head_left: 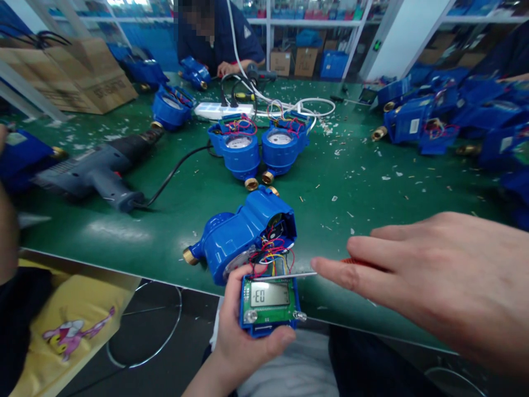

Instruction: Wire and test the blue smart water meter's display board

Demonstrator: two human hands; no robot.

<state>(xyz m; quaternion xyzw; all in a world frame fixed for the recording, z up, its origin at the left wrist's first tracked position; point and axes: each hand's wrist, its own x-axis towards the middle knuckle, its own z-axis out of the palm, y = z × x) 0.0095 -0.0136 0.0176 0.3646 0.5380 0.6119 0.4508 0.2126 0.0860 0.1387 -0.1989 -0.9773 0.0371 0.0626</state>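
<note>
Tilted blue meter (229, 240), green display board (270, 295) wired to it, orange-handled screwdriver (303, 274) across board's edge

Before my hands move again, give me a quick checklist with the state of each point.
1. Left hand has a grip on the display unit: ok, thumb and fingers wrap its sides.
2. Right hand has the screwdriver: ok, orange handle partly hidden by the fingers.
3. Screwdriver shaft clear of the display unit: cannot tell; it crosses the unit's upper edge in this view, contact uncertain.
4. Wires tidy: not ok, they bunch loosely between display unit and blue meter.
5. Heat gun away from that meter: ok, it lies apart, farther left.
</note>
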